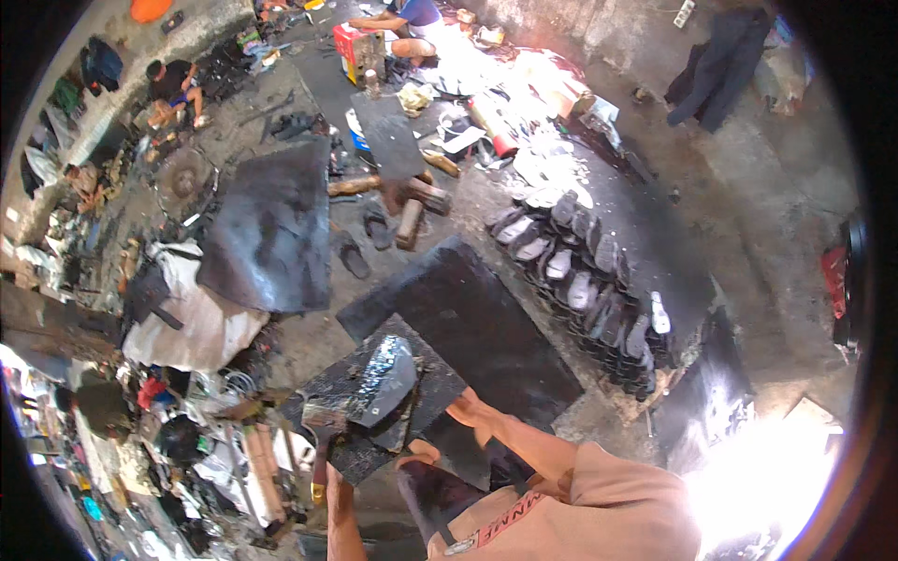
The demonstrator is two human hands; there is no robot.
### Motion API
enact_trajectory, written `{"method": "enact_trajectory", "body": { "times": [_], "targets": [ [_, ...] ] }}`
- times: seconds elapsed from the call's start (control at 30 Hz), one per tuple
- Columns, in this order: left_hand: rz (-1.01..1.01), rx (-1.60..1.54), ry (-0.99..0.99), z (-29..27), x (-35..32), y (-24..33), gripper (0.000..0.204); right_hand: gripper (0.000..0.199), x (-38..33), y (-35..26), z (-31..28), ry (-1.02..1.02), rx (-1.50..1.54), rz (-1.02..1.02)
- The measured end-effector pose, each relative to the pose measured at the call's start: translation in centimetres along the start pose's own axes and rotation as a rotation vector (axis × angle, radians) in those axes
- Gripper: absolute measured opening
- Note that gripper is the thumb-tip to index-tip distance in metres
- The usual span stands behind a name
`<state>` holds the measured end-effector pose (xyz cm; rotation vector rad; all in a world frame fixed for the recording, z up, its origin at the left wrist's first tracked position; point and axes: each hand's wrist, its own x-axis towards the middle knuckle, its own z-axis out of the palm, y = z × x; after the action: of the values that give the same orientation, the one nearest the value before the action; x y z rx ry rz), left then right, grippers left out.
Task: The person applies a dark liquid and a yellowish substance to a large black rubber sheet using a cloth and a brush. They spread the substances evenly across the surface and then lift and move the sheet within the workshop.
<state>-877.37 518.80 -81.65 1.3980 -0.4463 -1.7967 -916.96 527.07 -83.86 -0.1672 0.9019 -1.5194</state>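
Observation:
Over my lap lies a black textured board (pixel 435 374) with a dark shoe sole (pixel 385 383) on it, its upper face wet and glossy. A second dark piece (pixel 400 432) sits partly beneath the sole. My right hand (pixel 462 408) is closed at the board's right edge, gripping it. At the left edge, a wide flat brush (pixel 323 421) rests with bristles on the board and handle pointing down toward me. My left hand (pixel 340 472) is beside the brush handle at the board's near-left edge; its fingers are hidden.
A large black sheet (pixel 468 318) covers the floor ahead. Rows of shoe soles (pixel 580 280) stand to the right. A hammer (pixel 412 210) and slippers (pixel 354 260) lie beyond. Clutter fills the left side. Two people (pixel 175 89) (pixel 412 23) sit farther off.

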Motion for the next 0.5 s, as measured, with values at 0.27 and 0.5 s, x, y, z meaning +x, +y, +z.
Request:
{"method": "enact_trajectory", "body": {
  "times": [0.27,0.5],
  "targets": [
    [0.008,0.189,-0.270,15.8,20.8,18.3,0.046,0.024,13.7,-17.6,12.8,0.218,-0.630,0.048],
    [-0.145,0.377,-0.582,43.5,44.6,20.3,0.042,0.045,35.2,-26.7,-0.1,0.375,-0.622,-0.416]
  ]
}}
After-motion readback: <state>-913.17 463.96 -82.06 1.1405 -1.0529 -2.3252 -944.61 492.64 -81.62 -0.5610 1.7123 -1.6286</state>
